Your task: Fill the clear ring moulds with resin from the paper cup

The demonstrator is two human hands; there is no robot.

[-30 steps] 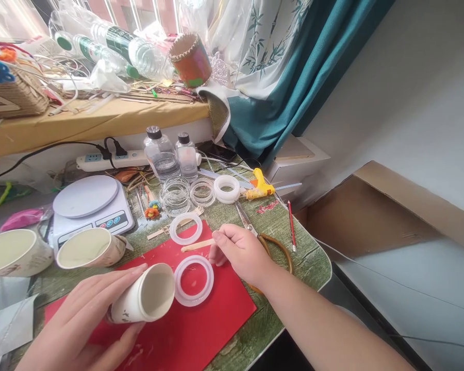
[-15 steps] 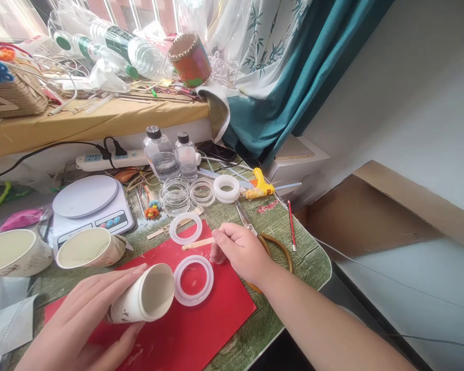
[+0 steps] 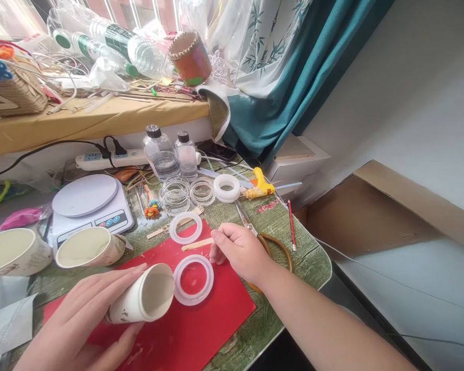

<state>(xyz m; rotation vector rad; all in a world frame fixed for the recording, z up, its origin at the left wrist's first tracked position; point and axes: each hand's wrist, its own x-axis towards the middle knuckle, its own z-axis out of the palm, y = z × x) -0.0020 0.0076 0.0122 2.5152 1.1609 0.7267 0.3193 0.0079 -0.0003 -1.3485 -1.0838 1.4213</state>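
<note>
My left hand (image 3: 88, 314) is closed around a white paper cup (image 3: 131, 304), which tilts so that its mouth faces right. In my right hand (image 3: 235, 250) a flat wooden stick (image 3: 198, 244) is pinched, its tip pointing left. Below the stick, a translucent ring-shaped silicone mould (image 3: 179, 292) lies on a red sheet (image 3: 216, 322), just right of the cup's rim. A second ring mould (image 3: 174, 237) rests at the sheet's far edge, above the stick. Scissors (image 3: 280, 250) with brown handles are partly hidden behind my right hand.
Two paper cups (image 3: 116, 252) stand left, near a kitchen scale (image 3: 119, 216). Behind the moulds are clear bangles (image 3: 174, 198), two bottles (image 3: 158, 154), stacked white rings (image 3: 226, 200) and a yellow glue gun (image 3: 260, 184). A red pencil (image 3: 292, 226) lies near the table's right edge.
</note>
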